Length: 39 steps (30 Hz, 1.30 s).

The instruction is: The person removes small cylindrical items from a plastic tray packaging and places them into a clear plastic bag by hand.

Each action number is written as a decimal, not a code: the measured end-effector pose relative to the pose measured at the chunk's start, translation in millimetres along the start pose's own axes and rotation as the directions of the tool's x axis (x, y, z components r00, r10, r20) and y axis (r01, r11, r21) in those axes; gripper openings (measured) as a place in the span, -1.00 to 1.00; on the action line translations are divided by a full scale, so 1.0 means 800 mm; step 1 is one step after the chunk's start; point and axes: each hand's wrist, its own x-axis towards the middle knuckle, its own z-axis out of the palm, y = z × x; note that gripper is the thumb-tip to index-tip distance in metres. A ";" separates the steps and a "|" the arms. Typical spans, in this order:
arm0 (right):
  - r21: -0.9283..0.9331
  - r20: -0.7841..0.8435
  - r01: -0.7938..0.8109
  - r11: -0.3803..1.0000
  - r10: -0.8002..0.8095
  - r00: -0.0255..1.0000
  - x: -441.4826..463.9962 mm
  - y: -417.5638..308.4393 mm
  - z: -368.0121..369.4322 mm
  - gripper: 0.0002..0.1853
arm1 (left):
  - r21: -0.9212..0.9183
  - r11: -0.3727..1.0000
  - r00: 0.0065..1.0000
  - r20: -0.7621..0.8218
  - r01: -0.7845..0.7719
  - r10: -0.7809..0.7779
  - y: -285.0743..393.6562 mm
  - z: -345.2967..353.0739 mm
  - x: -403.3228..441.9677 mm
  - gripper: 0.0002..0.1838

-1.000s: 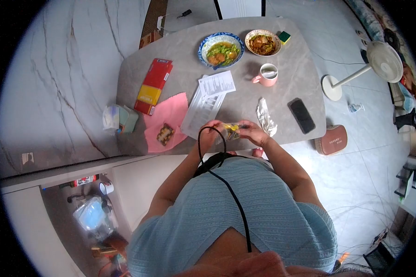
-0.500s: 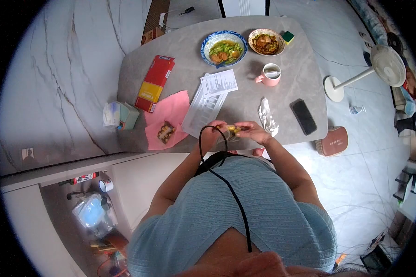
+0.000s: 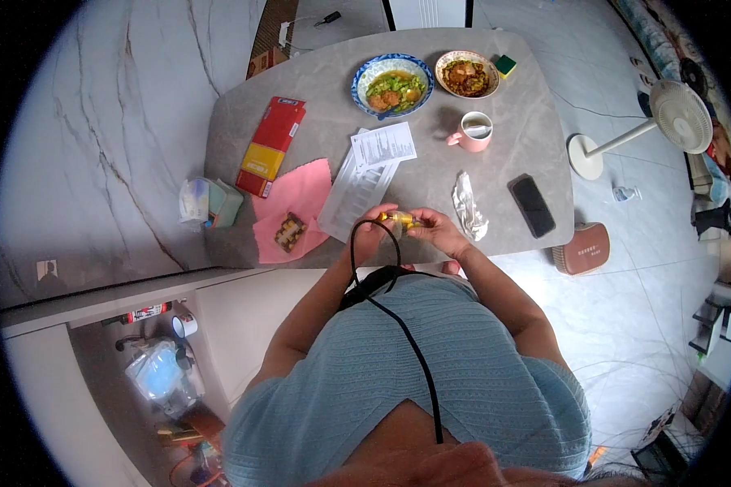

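Between both hands, at the table's near edge, is a small clear packet (image 3: pixel 399 219) with yellow parts. My left hand (image 3: pixel 370 230) pinches its left end, partly behind a black cord (image 3: pixel 400 325). On the right end, the fingers of my right hand (image 3: pixel 437 230) are closed. A plastic tray (image 3: pixel 353 195) and a printed sheet (image 3: pixel 383 145) lie just beyond my left hand. Further left, a small patterned block (image 3: pixel 290 232) rests on a pink cloth (image 3: pixel 304 195). A crumpled tissue (image 3: pixel 468 208) lies right of my right hand.
On the grey table (image 3: pixel 317 89) are a red and yellow box (image 3: pixel 271 146), a blue-rimmed bowl (image 3: pixel 392 86), a smaller bowl (image 3: pixel 466 75), a pink mug (image 3: pixel 472 132), a sponge (image 3: pixel 505 66) and a phone (image 3: pixel 532 204). A fan (image 3: pixel 681 116) stands on the floor at right.
The packet has been turned and bunched up between my hands, and its yellow part now sits slightly higher and further left. Both hands stay closed on it. The view has shifted slightly.
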 end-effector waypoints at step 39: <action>0.037 0.006 -0.003 0.999 0.002 1.000 -0.007 -0.051 0.031 -0.72 | 0.116 0.993 1.000 0.010 0.023 -0.025 0.014 0.000 0.012 -0.48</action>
